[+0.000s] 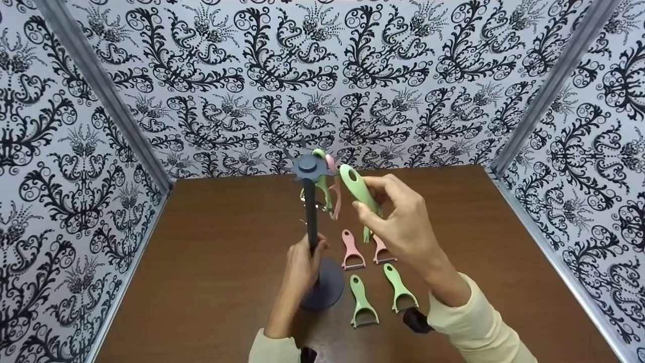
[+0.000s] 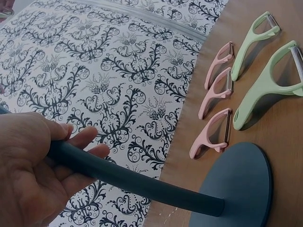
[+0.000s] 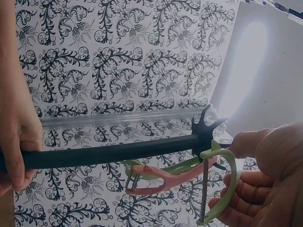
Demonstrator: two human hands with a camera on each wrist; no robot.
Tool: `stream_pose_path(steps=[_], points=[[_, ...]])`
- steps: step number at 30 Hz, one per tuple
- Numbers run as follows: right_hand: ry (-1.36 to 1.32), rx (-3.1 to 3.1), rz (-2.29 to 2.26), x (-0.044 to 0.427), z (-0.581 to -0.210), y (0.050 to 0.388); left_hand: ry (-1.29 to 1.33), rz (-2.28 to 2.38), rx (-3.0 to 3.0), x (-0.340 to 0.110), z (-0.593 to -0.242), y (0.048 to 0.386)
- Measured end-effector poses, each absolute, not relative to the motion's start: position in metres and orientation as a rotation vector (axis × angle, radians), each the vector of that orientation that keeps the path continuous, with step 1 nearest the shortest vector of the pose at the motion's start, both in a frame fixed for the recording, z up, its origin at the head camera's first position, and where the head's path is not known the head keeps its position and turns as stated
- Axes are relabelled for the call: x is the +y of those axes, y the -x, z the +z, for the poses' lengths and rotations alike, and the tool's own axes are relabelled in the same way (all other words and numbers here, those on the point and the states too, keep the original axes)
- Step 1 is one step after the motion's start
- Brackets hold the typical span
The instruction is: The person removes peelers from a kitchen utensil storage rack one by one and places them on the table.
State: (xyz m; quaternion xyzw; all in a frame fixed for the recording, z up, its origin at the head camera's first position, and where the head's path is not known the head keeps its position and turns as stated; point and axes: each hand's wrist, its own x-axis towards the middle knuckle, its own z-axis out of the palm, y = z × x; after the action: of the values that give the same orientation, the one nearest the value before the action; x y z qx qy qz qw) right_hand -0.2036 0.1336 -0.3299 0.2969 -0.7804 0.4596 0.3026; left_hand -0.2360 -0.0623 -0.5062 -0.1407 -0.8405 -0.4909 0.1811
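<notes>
My left hand (image 1: 302,259) grips the pole of a dark grey hook stand (image 1: 311,214), which has a round base and a hooked top. A pink peeler (image 3: 177,178) and a green one (image 3: 182,166) hang by their handles from the hooks. Between thumb and fingers, my right hand (image 1: 405,222) holds another green peeler (image 1: 357,187) by its handle, blade end down, just right of the hooked top. In the right wrist view, its handle is largely hidden by the hand.
Right of the base lie two green peelers (image 1: 362,302) and, farther back, pink peelers (image 1: 350,248); the left wrist view shows three pink ones. The brown table (image 1: 216,282) is enclosed by patterned walls (image 1: 282,75) with grey metal corner strips.
</notes>
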Motion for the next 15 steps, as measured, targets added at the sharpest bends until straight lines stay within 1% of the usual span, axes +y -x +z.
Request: stream_pose_path(steps=[15], points=[[-0.75, -2.082, 1.182, 0.152, -0.338, 0.205, 0.489, -1.413, -2.36, -0.066, -0.51, 0.24]])
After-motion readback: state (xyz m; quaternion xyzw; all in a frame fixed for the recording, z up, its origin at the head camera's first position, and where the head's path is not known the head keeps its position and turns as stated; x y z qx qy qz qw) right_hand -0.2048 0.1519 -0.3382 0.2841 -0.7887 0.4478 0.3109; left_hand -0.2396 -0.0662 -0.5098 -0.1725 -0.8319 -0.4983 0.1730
